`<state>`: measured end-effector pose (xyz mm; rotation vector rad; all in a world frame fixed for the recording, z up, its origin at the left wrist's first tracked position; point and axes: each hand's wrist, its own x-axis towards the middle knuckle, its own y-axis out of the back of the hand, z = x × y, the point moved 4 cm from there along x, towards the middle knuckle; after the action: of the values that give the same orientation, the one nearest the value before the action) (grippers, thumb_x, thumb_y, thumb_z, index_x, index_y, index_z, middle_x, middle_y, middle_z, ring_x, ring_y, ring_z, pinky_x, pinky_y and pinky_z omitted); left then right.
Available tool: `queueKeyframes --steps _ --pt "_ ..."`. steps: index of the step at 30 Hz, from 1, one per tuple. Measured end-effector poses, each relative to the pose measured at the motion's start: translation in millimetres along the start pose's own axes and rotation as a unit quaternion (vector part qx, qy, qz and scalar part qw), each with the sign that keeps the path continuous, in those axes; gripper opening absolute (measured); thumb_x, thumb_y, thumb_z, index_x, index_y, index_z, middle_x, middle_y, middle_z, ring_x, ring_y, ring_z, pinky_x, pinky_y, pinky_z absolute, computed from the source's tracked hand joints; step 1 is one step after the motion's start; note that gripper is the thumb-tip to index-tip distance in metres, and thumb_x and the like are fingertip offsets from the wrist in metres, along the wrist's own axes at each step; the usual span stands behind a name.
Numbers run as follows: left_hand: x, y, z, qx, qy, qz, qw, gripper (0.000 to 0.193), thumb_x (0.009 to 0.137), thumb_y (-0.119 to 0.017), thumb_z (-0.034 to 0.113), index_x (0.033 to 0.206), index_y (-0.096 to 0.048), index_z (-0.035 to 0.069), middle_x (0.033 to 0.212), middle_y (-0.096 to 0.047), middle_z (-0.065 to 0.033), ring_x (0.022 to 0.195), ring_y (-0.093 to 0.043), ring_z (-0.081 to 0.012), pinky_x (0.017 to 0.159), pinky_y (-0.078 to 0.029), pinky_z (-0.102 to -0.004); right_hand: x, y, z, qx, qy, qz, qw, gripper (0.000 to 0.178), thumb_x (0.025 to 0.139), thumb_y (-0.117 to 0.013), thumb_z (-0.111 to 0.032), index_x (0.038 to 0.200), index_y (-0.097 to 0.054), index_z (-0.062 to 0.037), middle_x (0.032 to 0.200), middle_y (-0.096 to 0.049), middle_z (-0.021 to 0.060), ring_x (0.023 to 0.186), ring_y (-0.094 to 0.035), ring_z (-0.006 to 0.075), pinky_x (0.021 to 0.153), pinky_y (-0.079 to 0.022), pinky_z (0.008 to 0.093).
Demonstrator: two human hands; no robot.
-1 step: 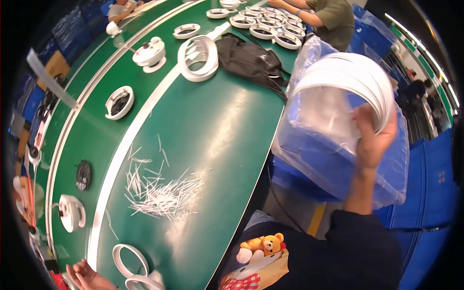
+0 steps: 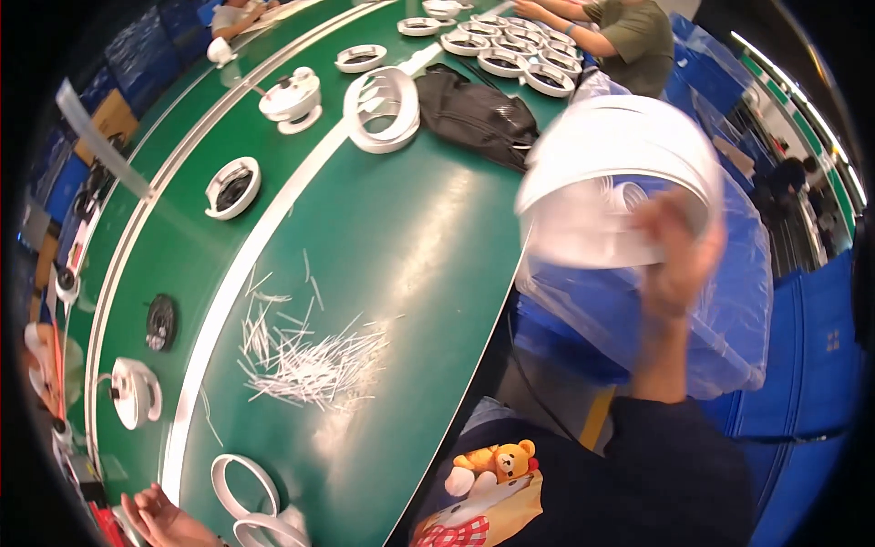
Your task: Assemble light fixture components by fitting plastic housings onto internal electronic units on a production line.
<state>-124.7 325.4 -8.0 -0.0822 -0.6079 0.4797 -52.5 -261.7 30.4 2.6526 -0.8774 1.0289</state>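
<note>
My right hand (image 2: 679, 255) grips a stack of white plastic rings (image 2: 620, 137) by its right rim, fingers inside the opening. Motion blurs both. The stack is raised above a plastic-lined blue bin (image 2: 720, 310) to the right of the table. At the lower left my left hand (image 2: 164, 520) is partly in view over the table edge, fingers apart and nothing in them. Two more white rings (image 2: 244, 488) stand to its right on the table. A loose pile of thin white strips (image 2: 314, 365) lies mid-table.
Further up are a set of white rings (image 2: 383, 137), a black bag (image 2: 474, 114) and several round white housings (image 2: 501, 62) by a co-worker (image 2: 629, 41). White lamp-like units (image 2: 292, 100) and a coiled black cable (image 2: 160, 322) sit on the green belt (image 2: 196, 273).
My right hand has moved the stack of rings left, from over the bin toward the table edge. The left hand has barely moved. The view has shifted slightly.
</note>
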Motion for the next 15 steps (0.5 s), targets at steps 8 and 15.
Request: queueKeyframes --steps 8,15 --pt "-17 -14 16 -0.016 -0.032 0.019 0.999 0.034 0.083 -0.042 0.008 0.115 -0.038 -0.004 0.087 -0.053 -0.0108 0.079 -0.051 -0.0182 0.078 -0.041 -0.0323 -25 -147 227 0.463 -0.483 0.091 0.738 0.007 0.072 -0.055 -0.002 0.071 -0.049 -0.0050 0.058 -0.049 0.0053 0.052 -0.049 0.0194 0.055 -0.045 0.0353" --pt "-12 0 25 -0.035 -0.011 0.061 0.997 0.031 0.082 -0.044 0.007 0.111 -0.042 -0.003 0.085 -0.055 -0.0082 0.080 -0.053 -0.0155 0.076 -0.044 -0.0307 -21 -110 268 0.183 -0.358 0.155 0.902 0.051 0.073 -0.060 -0.012 0.113 -0.036 0.0103 0.107 -0.048 0.0185 0.097 -0.051 0.0268 0.082 -0.043 0.0370"
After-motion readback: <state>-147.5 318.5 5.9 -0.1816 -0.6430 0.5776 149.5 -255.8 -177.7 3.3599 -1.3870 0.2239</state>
